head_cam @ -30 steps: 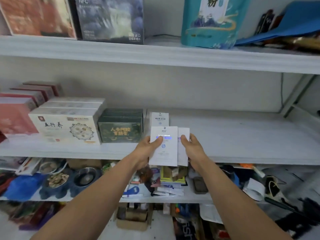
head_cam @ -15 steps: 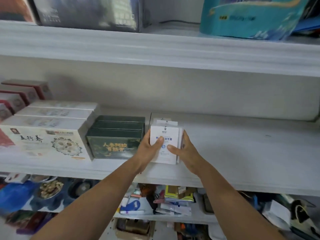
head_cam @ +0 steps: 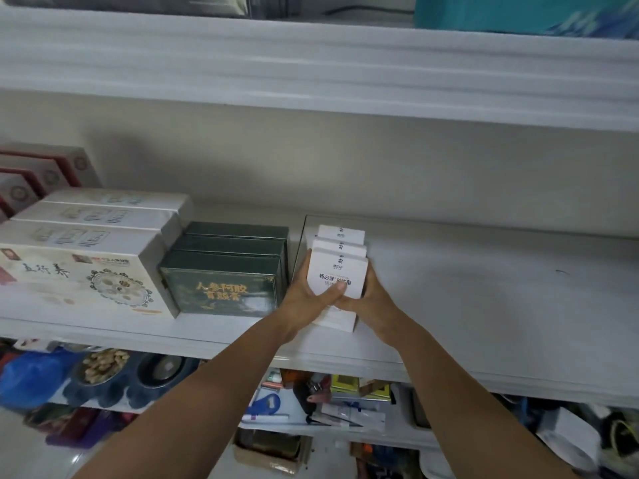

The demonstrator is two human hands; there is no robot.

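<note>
two hands, the left hand and right hand, grip a small white cardboard box with curled fingers, upright on a white shelf, beside dark green boxes.

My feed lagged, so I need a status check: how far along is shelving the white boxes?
Done: two rear white boxes stand in line on the shelf, right of the green boxes. In hand: left hand and right hand grip the front white box, its base seemingly on the shelf. Left: release it, perhaps square up the row.
</note>
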